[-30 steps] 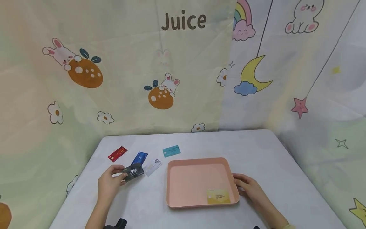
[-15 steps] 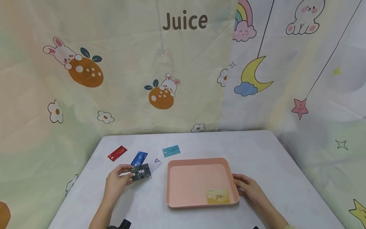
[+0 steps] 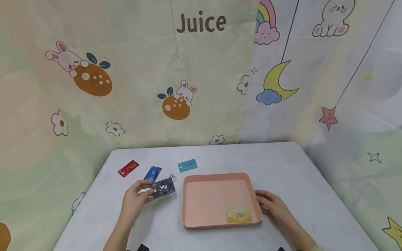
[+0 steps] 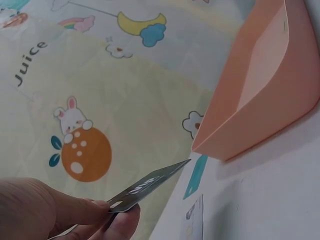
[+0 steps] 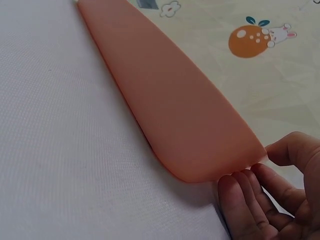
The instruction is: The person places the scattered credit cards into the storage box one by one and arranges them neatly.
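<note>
My left hand [image 3: 135, 200] pinches a black VIP card [image 3: 163, 188] by its left end, thumb in front and fingers behind. The card is tilted above the table, left of the pink tray [image 3: 204, 177]. Behind it a pale card [image 3: 173, 177] is mostly hidden, and a blue card [image 3: 153, 173] shows just above the fingers. A gold card [image 3: 239, 215] lies in the tray's near right corner. My right hand [image 3: 274, 205] touches the tray's right side; in the right wrist view its fingertips [image 5: 231, 187] rest against the outer wall.
On the white table [image 3: 301, 188] lie a red card [image 3: 128, 168] at the far left and a teal card [image 3: 187, 165] behind the tray. Printed cloth [image 3: 138, 76] hangs around the table's back and sides.
My left hand has moved steadily right with the black card, which now covers most of the pale card and uncovers more of the blue one. Right hand and tray stay put.
</note>
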{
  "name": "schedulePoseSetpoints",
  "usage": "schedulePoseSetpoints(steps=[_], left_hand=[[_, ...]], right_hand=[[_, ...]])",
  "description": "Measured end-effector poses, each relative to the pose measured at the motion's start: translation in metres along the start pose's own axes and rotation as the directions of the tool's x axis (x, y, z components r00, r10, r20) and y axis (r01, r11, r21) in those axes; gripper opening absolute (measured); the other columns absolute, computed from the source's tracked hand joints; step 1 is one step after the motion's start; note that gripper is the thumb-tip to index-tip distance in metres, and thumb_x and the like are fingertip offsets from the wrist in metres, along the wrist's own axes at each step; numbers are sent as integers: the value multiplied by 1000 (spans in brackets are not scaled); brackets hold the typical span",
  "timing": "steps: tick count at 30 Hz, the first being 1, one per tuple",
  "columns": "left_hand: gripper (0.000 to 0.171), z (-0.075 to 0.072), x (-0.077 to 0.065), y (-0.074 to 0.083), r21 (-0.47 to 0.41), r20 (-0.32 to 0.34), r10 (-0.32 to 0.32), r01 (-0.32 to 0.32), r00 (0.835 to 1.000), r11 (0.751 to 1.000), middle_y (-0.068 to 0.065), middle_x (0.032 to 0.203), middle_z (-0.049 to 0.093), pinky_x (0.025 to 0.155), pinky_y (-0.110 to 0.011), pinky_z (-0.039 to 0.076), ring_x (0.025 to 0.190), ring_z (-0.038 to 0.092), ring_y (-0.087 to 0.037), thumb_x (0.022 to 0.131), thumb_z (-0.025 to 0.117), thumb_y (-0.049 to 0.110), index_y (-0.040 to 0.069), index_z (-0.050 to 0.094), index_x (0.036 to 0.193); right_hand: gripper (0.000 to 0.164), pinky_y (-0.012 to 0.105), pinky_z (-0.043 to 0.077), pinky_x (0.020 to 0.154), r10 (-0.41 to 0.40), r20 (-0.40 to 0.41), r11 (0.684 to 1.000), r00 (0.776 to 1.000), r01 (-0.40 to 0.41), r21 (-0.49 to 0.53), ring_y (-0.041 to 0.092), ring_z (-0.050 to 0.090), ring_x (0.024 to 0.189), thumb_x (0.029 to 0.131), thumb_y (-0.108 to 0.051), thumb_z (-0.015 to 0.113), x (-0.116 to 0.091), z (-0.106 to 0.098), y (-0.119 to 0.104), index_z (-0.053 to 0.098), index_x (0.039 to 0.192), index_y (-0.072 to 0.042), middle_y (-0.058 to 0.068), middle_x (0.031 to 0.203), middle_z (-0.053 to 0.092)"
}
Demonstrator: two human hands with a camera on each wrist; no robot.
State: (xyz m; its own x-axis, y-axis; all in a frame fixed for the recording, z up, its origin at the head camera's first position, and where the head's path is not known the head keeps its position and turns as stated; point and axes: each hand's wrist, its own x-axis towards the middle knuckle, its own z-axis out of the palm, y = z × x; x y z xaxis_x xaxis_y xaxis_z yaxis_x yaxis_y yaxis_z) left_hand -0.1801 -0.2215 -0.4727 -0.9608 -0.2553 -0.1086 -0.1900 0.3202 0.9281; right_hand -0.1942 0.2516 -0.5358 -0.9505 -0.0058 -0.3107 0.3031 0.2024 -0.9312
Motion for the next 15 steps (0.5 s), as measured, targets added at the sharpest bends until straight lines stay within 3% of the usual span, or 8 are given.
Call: schedulePoseSetpoints(steps=[15], left_hand=[[32, 31, -7, 9, -55, 25, 2, -1, 1000, 998, -20, 127, 67, 73, -28, 63, 92, 75, -22, 93, 70, 1, 3, 66, 125]], right_hand=[[52, 32, 61, 85, -5, 4, 1000, 1000, 5, 17, 21, 66, 115, 102, -27, 65, -1, -1, 1, 55, 143, 4, 18, 137, 65]])
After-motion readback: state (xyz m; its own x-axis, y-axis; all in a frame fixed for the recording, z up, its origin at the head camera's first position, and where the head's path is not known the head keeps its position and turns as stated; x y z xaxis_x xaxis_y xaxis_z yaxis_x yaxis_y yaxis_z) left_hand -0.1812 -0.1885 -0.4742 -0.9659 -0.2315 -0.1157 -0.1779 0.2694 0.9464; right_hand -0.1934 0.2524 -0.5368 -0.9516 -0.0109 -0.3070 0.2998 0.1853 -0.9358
